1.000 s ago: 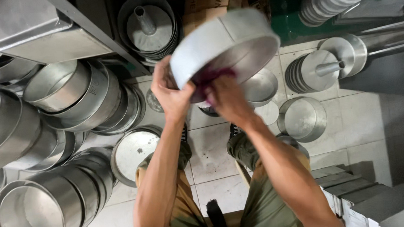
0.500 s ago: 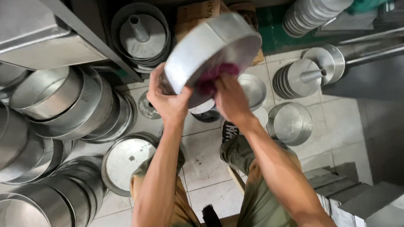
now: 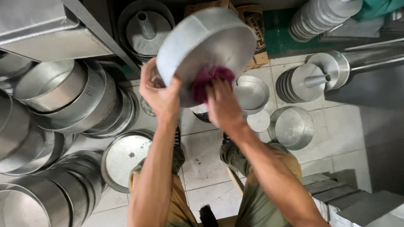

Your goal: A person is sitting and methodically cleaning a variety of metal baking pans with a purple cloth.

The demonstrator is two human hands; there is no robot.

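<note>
A round, shallow aluminium pan (image 3: 204, 42) is held up in front of me, tilted, its open side facing down and right. My left hand (image 3: 158, 90) grips its lower left rim. My right hand (image 3: 222, 106) presses a dark red cloth (image 3: 210, 79) against the inside of the pan near its lower edge. My knees in olive trousers show below, over a white tiled floor.
Stacks of round aluminium pans (image 3: 54, 114) lie on their sides at the left. A flat round pan (image 3: 123, 158) rests on the floor by my left knee. Tube pans (image 3: 306, 80), smaller tins (image 3: 292, 126) and a cardboard box (image 3: 252, 22) sit ahead; square tins (image 3: 357, 202) at lower right.
The pan and both hands have stayed raised, shifting slightly left in view. The cloth has moved a little along the pan's inside.
</note>
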